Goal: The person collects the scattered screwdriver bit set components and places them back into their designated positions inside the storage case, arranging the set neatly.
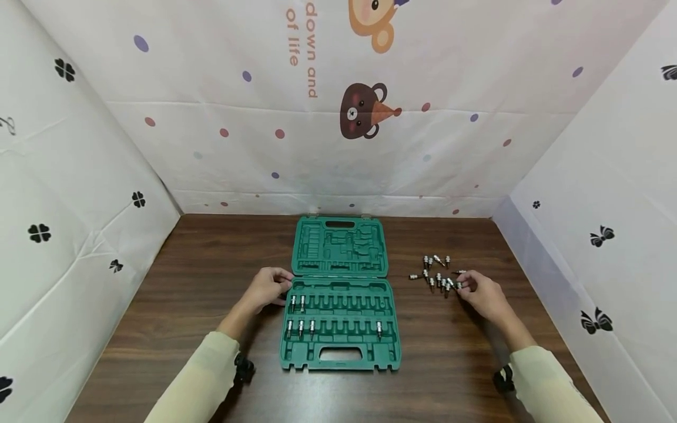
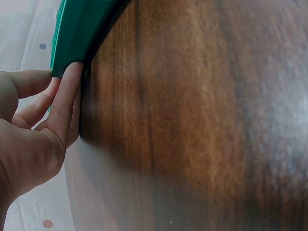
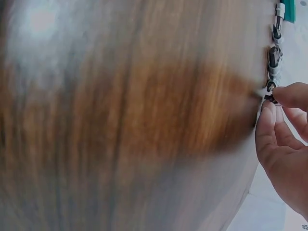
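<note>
A green plastic socket case lies unfolded on the table. My left hand grips its left edge near the hinge, thumb and fingers about the green corner in the left wrist view. Two silver bit sockets sit at the left of the upper row; the lower row has three at the left and one bit socket at the right. Right of the case, my right hand pinches a bit socket between thumb and fingers, beside a loose group of bit sockets.
The case's lid lies flat behind the tray, with moulded hollows. Brown wood-grain table surrounds everything. White printed sheets hang at the back and both sides.
</note>
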{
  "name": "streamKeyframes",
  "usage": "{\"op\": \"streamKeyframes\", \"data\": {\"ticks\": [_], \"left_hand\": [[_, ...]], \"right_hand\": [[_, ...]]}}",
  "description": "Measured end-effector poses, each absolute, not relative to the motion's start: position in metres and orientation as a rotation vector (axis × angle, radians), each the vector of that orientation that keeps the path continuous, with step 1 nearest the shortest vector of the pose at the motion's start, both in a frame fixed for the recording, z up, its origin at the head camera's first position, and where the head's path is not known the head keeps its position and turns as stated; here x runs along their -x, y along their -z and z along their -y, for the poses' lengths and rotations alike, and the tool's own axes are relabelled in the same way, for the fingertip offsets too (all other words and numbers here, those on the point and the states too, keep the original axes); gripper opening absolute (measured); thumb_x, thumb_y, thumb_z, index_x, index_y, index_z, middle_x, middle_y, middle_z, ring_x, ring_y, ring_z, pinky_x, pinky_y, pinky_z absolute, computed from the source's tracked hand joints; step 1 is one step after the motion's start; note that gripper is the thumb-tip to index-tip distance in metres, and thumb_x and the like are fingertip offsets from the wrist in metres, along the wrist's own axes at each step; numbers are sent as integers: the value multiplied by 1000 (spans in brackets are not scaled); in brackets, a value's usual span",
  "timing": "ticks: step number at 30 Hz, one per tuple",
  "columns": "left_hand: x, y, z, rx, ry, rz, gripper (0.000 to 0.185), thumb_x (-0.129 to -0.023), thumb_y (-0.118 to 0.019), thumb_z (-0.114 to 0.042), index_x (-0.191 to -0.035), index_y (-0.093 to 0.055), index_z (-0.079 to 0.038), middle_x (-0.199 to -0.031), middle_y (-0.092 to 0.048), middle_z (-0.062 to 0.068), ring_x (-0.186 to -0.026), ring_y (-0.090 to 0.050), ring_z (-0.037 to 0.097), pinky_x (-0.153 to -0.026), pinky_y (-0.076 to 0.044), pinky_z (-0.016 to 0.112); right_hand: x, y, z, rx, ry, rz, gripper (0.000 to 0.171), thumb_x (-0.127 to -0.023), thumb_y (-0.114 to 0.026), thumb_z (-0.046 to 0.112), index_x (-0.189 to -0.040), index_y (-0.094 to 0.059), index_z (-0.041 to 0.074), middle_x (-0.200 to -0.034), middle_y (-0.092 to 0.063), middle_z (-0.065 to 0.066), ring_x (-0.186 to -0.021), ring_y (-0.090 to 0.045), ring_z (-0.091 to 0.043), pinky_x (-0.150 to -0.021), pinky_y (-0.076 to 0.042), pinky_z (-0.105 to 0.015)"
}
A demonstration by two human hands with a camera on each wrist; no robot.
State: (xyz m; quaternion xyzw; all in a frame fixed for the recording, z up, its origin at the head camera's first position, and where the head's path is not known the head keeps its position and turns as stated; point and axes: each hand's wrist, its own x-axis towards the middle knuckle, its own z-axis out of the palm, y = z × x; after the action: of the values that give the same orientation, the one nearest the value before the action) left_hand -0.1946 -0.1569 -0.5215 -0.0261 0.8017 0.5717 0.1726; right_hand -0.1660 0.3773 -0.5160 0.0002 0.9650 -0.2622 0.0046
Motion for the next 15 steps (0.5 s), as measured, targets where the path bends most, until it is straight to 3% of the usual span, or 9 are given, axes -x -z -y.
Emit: {"op": "streamKeyframes", "data": {"ticks": [9,15], "left_hand": [[193,520,156,79,-1609,-2279,20,-104,-57,-2,-120,-67,4,-114,-63,20,-89,-67,24,-70,-65,40],[193,522,157,76,-1619,-2265,20,-104,-57,-2,-121,-67,4,-108,-63,19,-88,-66,24,-70,-65,40]], "right_hand": [[165,509,-370,-1,915,-3002,20,-95,-72,8,-114,-69,6,-101,-73,-11,-92,-68,-23,-77,-53,-36],[166,500,-360,29,1031,-2952,22,-96,-72,10,-117,-69,4,-104,-73,-12,-95,-68,-24,-72,-54,-27]]}}
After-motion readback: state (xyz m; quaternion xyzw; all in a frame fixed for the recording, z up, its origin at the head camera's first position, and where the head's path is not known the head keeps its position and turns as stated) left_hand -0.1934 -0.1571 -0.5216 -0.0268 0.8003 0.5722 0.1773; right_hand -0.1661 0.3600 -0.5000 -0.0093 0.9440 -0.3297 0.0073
